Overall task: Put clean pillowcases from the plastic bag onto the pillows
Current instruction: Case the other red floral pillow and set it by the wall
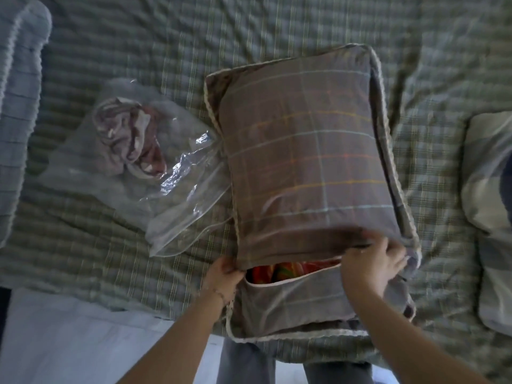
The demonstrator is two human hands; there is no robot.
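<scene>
Green-checked bedspread (171,48): left hand (225,274) & right hand (372,263), apart, each grip open end of plaid pillowcase (304,151), bright pillow (277,270) showing btwn them; plastic bag (177,189) w/ bunched cloth (130,139) beyond left hand.

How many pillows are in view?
2. One pillow at centre, mostly inside the brown plaid pillowcase; a second pillow at the right edge. The blue bundle far left could hide another.
</scene>
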